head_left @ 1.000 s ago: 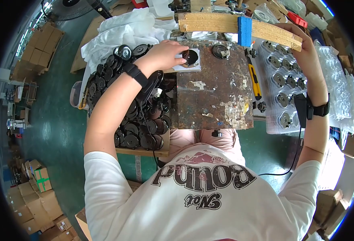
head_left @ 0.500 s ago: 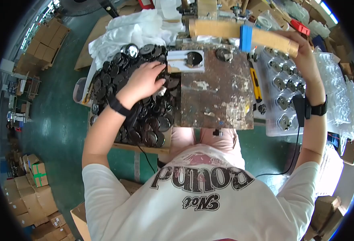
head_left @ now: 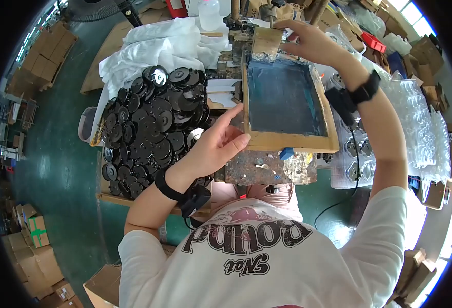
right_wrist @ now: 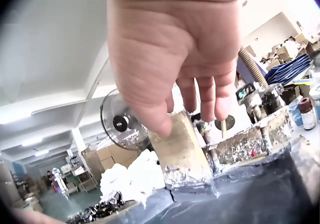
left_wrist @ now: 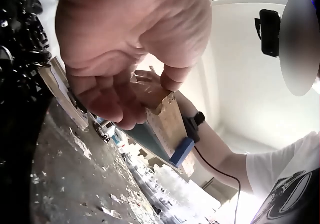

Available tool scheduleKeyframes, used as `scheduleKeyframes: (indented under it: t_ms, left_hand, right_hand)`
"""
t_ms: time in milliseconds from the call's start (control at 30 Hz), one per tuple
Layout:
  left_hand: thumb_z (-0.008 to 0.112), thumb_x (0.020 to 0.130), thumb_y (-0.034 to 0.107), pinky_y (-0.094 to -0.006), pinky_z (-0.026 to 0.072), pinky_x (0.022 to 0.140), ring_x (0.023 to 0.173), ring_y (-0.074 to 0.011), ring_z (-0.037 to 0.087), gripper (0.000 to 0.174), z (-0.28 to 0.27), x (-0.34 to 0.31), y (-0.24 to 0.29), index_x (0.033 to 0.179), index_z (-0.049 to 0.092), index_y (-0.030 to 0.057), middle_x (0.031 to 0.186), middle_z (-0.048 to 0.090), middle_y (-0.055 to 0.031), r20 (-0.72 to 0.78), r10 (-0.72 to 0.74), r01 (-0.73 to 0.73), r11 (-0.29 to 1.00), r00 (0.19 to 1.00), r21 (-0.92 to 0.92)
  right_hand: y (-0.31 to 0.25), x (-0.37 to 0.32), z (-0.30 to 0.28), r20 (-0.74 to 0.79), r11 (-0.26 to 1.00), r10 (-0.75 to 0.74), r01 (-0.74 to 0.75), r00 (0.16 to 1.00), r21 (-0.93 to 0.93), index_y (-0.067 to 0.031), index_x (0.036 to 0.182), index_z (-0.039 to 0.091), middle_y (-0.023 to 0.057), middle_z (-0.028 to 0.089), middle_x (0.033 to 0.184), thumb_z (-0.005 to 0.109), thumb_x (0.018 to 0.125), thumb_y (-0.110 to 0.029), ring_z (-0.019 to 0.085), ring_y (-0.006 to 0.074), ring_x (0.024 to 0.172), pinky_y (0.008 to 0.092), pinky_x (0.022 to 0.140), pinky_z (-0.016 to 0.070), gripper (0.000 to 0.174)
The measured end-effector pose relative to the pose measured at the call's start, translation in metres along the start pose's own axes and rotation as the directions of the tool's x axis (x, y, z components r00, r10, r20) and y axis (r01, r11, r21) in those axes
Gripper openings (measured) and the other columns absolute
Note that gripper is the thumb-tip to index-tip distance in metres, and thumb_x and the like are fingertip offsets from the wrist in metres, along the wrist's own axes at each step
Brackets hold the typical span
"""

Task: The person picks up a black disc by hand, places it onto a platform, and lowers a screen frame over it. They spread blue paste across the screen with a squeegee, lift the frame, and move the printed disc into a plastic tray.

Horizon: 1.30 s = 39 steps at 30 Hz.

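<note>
Green flooring (head_left: 56, 169) is extending around the work area, with cardboard boxes (head_left: 51, 54) and a fan (head_left: 92, 7) standing beyond the left side. A stained table (head_left: 272, 172) is lying in front of the seated person. The wooden frame (head_left: 297, 142), carrying a dark blue-grey panel (head_left: 282, 97), is extending over the table from its far edge toward its near edge. A blue block (head_left: 286, 153) is projecting from the frame's near bar.

The left hand (head_left: 218, 143) is gripping the frame at its near-left corner, thumb and fingers pinching the wood. The right hand (head_left: 313, 46) is reaching to the far end of the frame with its fingers open, beside an upright wooden block (head_left: 266, 43); whether it is touching that block cannot be determined.

Black discs (head_left: 159, 128) are lying piled to the left of the table, and white cloths (head_left: 164, 41) are lying beyond them. A clear tray (head_left: 341, 177) is holding further discs to the right, near the frame.
</note>
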State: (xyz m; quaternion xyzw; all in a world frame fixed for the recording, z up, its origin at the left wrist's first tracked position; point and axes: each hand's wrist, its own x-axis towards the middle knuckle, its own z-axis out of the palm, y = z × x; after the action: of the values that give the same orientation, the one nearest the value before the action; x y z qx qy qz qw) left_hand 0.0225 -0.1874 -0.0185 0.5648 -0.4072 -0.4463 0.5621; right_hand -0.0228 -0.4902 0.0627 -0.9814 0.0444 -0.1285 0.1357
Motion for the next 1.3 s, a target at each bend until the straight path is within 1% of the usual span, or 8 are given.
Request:
scheduleKeyframes:
  t_ms: [33, 167, 333, 433, 700, 967, 1133, 1300]
  left_hand:
    - [0.052, 0.090, 0.014, -0.0227, 0.0433, 0.068, 0.077, -0.0082, 0.052, 0.061, -0.001, 0.000, -0.002, 0.139, 0.018, 0.0057, 0.085, 0.055, -0.0045, 0.003, -0.012, 0.012, 1.000, 1.000, -0.001]
    - [0.054, 0.089, 0.014, -0.0220, 0.0429, 0.067, 0.076, -0.0079, 0.051, 0.062, -0.004, 0.002, -0.008, 0.138, 0.018, 0.0053, 0.084, 0.054, -0.0045, 0.020, -0.021, 0.020, 0.999, 1.000, 0.043]
    - [0.055, 0.088, 0.014, -0.0222, 0.0428, 0.067, 0.075, -0.0078, 0.051, 0.063, -0.003, 0.002, -0.007, 0.138, 0.018, 0.0051, 0.083, 0.053, -0.0045, 0.018, -0.009, 0.010, 1.000, 1.000, -0.014]
    - [0.055, 0.088, 0.014, -0.0221, 0.0428, 0.067, 0.074, -0.0078, 0.051, 0.062, -0.003, 0.002, -0.009, 0.138, 0.018, 0.0050, 0.084, 0.053, -0.0047, 0.016, 0.008, -0.008, 1.000, 1.000, 0.007]
    - [0.055, 0.088, 0.014, -0.0215, 0.0426, 0.066, 0.074, -0.0079, 0.050, 0.063, -0.003, 0.002, -0.009, 0.138, 0.018, 0.0046, 0.084, 0.053, -0.0050, 0.015, 0.020, -0.021, 1.000, 1.000, 0.018]
    - [0.055, 0.088, 0.014, -0.0214, 0.0427, 0.066, 0.074, -0.0081, 0.051, 0.063, -0.003, 0.002, -0.009, 0.139, 0.018, 0.0053, 0.083, 0.053, -0.0053, 0.018, 0.009, -0.010, 1.000, 1.000, 0.015]
    - [0.055, 0.088, 0.015, -0.0218, 0.0430, 0.066, 0.074, -0.0084, 0.051, 0.063, -0.004, 0.001, -0.010, 0.138, 0.018, 0.0050, 0.083, 0.054, -0.0057, 0.019, 0.004, -0.004, 0.999, 1.000, 0.042]
    - [0.055, 0.088, 0.015, -0.0222, 0.0432, 0.066, 0.073, -0.0086, 0.051, 0.064, -0.005, 0.001, -0.016, 0.139, 0.018, 0.0048, 0.083, 0.054, -0.0064, 0.020, 0.014, -0.015, 0.998, 1.000, 0.065]
  right_hand:
    - [0.000, 0.006, 0.009, -0.065, 0.997, -0.063, 0.060, 0.996, -0.047, -0.0076, 0.114, 0.054, 0.0104, 0.060, 0.093, 0.063, 0.078, -0.022, 0.058, 0.0212, 0.083, 0.0312, 0.075, 0.0460, 0.039]
    - [-0.009, 0.013, 0.024, -0.003, 0.985, -0.082, 0.080, 0.997, -0.156, -0.0043, 0.105, 0.057, 0.0142, 0.059, 0.091, 0.062, 0.077, -0.022, 0.058, 0.0266, 0.083, 0.0333, 0.074, 0.0456, 0.033]
    - [-0.024, -0.001, 0.006, 0.139, 0.983, 0.019, 0.006, 0.990, -0.181, -0.0003, 0.095, 0.059, 0.0188, 0.062, 0.086, 0.060, 0.074, -0.026, 0.060, 0.0332, 0.082, 0.0387, 0.076, 0.0470, 0.034]
    - [-0.020, -0.016, -0.005, 0.021, 0.971, 0.197, -0.192, 0.980, -0.141, 0.0005, 0.088, 0.057, 0.0195, 0.059, 0.074, 0.061, 0.075, -0.025, 0.059, 0.0340, 0.072, 0.0393, 0.068, 0.0463, 0.029]
    - [-0.013, -0.017, 0.015, -0.027, 0.893, 0.233, -0.226, 0.972, -0.388, 0.0023, 0.088, 0.057, 0.0227, 0.059, 0.075, 0.058, 0.075, -0.027, 0.058, 0.0370, 0.072, 0.0409, 0.066, 0.0464, 0.032]
    - [-0.025, 0.002, 0.016, 0.050, 0.988, 0.045, -0.037, 0.998, -0.147, 0.0000, 0.091, 0.057, 0.0198, 0.059, 0.073, 0.061, 0.077, -0.025, 0.058, 0.0357, 0.070, 0.0389, 0.065, 0.0461, 0.029]
    - [-0.017, -0.004, 0.018, 0.024, 0.997, 0.010, -0.008, 1.000, -0.071, -0.0025, 0.096, 0.057, 0.0185, 0.059, 0.074, 0.062, 0.077, -0.021, 0.057, 0.0341, 0.069, 0.0372, 0.065, 0.0461, 0.027]
    - [-0.022, -0.015, 0.010, 0.117, 0.995, 0.034, -0.023, 0.993, -0.095, -0.0041, 0.101, 0.058, 0.0174, 0.060, 0.077, 0.063, 0.077, -0.018, 0.058, 0.0315, 0.069, 0.0346, 0.065, 0.0465, 0.028]
